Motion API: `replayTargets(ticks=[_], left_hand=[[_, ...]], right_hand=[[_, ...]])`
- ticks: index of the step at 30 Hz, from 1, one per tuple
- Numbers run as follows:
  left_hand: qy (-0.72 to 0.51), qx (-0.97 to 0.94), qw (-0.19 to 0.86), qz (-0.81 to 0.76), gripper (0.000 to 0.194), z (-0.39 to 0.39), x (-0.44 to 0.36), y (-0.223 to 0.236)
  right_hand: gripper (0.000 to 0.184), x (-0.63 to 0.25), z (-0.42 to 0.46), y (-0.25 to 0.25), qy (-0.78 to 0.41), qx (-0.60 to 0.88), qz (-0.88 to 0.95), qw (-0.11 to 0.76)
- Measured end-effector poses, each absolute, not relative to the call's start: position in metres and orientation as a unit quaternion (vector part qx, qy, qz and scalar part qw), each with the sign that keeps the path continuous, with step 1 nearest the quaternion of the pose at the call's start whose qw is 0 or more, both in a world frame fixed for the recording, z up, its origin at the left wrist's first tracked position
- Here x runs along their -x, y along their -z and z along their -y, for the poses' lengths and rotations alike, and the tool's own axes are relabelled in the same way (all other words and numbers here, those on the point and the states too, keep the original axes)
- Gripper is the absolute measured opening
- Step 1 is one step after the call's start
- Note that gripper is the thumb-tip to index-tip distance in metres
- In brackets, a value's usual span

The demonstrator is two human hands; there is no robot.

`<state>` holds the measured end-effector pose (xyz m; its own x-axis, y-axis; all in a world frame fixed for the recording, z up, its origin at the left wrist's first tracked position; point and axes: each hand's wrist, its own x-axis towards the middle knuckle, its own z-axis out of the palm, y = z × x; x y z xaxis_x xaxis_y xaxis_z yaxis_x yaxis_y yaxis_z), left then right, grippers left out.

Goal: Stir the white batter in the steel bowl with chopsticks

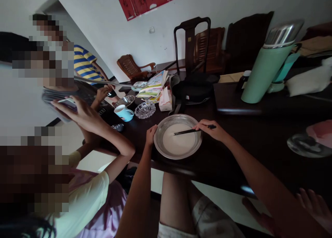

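A steel bowl (159, 132) of creamy white liquid (178, 143) stands on the dark table in front of me. My left hand (151, 135) is closed on the bowl's left rim. Over the right rim, my right hand (210, 128) grips a pair of dark chopsticks (185, 131). Their tips reach into the liquid near the bowl's middle. Beyond my left hand are a cut-glass dish (145, 110) and a light blue mug (123, 113).
Books (155, 84), a tissue pack (165, 100) and a black bag (193, 91) lie behind the bowl. A green thermos (267, 72) stands at right. People are close on my left, one holding up a phone. Another person's hand (313, 205) shows at lower right.
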<state>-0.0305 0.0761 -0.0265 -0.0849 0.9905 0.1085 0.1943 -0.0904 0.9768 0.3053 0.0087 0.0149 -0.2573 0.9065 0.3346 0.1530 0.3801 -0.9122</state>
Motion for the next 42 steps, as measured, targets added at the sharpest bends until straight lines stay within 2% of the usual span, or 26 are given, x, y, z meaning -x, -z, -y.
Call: replayTargets(ticks=[4, 9, 11, 14, 16, 19, 22, 25, 30, 32, 35, 38, 40, 42], left_hand=[[-0.496, -0.542, 0.404, -0.544, 0.049, -0.0753, 0.0303, 0.0264], [-0.497, -0.539, 0.405, -0.547, 0.049, -0.0757, 0.0301, 0.0271], [-0.498, -0.537, 0.403, -0.549, 0.049, -0.076, 0.0303, 0.0275], [-0.498, -0.535, 0.403, -0.55, 0.047, -0.0764, 0.0304, 0.0279], [-0.499, -0.534, 0.403, -0.551, 0.046, -0.0767, 0.0305, 0.0279], [-0.5, -0.531, 0.403, -0.553, 0.045, -0.0774, 0.031, 0.028], [-0.5, -0.531, 0.404, -0.552, 0.046, -0.0781, 0.0317, 0.0281], [-0.501, -0.533, 0.404, -0.549, 0.045, -0.0778, 0.032, 0.0278], [-0.502, -0.533, 0.406, -0.546, 0.046, -0.0765, 0.0307, 0.0267], [-0.503, -0.531, 0.406, -0.548, 0.046, -0.0764, 0.0299, 0.026], [-0.503, -0.528, 0.406, -0.551, 0.045, -0.0761, 0.0289, 0.0242], [-0.501, -0.529, 0.406, -0.551, 0.044, -0.0747, 0.0279, 0.0217], [-0.499, -0.531, 0.405, -0.553, 0.045, -0.0736, 0.0273, 0.02], [-0.497, -0.531, 0.404, -0.555, 0.047, -0.0728, 0.0267, 0.0188]], right_hand=[[0.045, -0.3093, -0.0088, -0.0154, -0.419, 0.39, 0.643, 0.509], [0.037, -0.3053, -0.0078, -0.0164, -0.404, 0.379, 0.696, 0.457], [0.036, -0.3081, -0.0086, -0.0171, -0.382, 0.396, 0.683, 0.481], [0.045, -0.3132, -0.0093, -0.0181, -0.409, 0.4, 0.637, 0.516], [0.048, -0.3122, -0.0088, -0.0183, -0.432, 0.384, 0.645, 0.5], [0.041, -0.3082, -0.0089, -0.0181, -0.398, 0.37, 0.705, 0.456], [0.04, -0.3103, -0.0104, -0.0184, -0.357, 0.398, 0.686, 0.493], [0.047, -0.313, -0.0107, -0.0187, -0.388, 0.395, 0.646, 0.526], [0.034, -0.3062, -0.0105, -0.0166, -0.364, 0.378, 0.715, 0.461], [0.034, -0.3073, -0.0116, -0.0154, -0.346, 0.397, 0.702, 0.48], [0.045, -0.3111, -0.012, -0.0151, -0.378, 0.407, 0.646, 0.525], [0.047, -0.3087, -0.01, -0.0164, -0.409, 0.382, 0.666, 0.493], [0.042, -0.3059, -0.0092, -0.0176, -0.39, 0.377, 0.704, 0.458], [0.041, -0.3065, -0.0098, -0.0184, -0.36, 0.394, 0.708, 0.462]])
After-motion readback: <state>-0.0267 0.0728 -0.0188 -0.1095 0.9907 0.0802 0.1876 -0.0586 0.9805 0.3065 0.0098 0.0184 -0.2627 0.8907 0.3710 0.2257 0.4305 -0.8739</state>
